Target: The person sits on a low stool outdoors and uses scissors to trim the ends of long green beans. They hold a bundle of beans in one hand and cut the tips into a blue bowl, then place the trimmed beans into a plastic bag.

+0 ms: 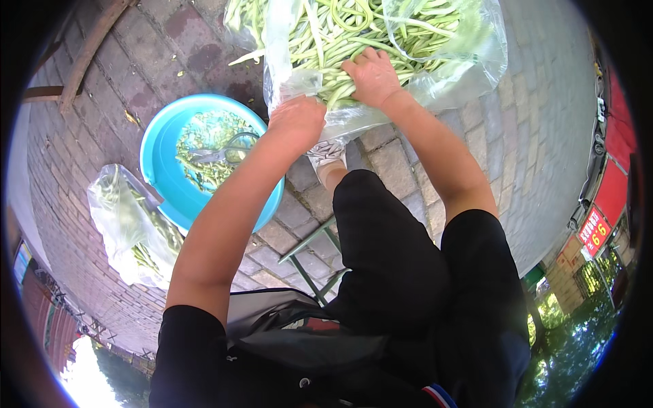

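A large clear plastic bag (pixel 459 86) lies spread on the paving in front of me, full of long green beans (pixel 336 51). My left hand (pixel 298 121) is closed on the bag's near-left edge, where the film is bunched. Over the beans, my right hand (pixel 374 77) has its fingers curled down among the pods; whether it grips any is hidden. Left of my left arm stands a blue plastic basin (pixel 162 158) with short cut bean pieces (pixel 214 122) inside. Scissors (pixel 209 154) with dark handles lie on those pieces, partly hidden by my forearm.
A smaller clear bag of beans (pixel 127 229) leans beside the basin. Another bagged bunch (pixel 244 25) lies at the top. Curved wooden legs (pixel 92 51) stand upper left. A green metal frame (pixel 306 265) is near my knee, and my shoe (pixel 326 153) is below the large bag.
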The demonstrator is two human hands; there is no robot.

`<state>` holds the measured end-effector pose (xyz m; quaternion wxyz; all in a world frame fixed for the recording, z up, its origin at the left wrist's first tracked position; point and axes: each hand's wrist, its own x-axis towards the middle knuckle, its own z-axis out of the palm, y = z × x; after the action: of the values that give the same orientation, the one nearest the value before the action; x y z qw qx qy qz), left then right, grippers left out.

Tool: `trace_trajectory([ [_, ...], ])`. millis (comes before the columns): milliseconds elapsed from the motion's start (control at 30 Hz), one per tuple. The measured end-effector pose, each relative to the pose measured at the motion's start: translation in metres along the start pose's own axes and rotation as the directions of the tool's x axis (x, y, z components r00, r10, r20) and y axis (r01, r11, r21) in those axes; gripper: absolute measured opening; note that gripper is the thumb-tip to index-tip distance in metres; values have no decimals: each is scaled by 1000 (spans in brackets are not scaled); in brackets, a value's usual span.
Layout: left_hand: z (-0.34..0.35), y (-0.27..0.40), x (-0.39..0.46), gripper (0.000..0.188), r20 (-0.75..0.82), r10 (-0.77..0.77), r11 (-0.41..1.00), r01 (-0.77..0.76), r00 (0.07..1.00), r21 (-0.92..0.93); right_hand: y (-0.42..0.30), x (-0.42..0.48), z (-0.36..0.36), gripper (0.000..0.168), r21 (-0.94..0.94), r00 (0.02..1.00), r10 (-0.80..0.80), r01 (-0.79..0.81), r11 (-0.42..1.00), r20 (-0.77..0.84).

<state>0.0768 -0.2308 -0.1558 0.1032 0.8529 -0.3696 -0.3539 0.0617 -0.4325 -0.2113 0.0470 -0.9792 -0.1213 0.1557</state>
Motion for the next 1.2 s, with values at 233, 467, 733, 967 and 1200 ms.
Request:
trace_trajectory([
  [233, -1, 8, -7, 16, 29, -13, 997, 11, 999, 73, -5, 13, 1, 34, -53, 989, -12, 20, 998, 145],
  [467, 16, -10, -3, 17, 42, -41, 991, 36, 998, 132, 32, 1, -50, 50, 526, 958, 286, -228, 820, -31],
  [733, 22, -4, 4, 17, 51, -50, 992, 43, 997, 120, 33, -10, -99, 39, 983, 874, 475, 21, 181, -106],
  [967, -3, -7, 5, 21, 28, -144, 982, 146, 989, -122, 48, -5, -123, 45, 899, 874, 433, 354, -257, -220],
  [1200, -32, -22, 9, 25, -411, -285, 528, -216, 866, -821, 49, -4, -127, 54, 806, 892, 374, 410, -427, -255],
])
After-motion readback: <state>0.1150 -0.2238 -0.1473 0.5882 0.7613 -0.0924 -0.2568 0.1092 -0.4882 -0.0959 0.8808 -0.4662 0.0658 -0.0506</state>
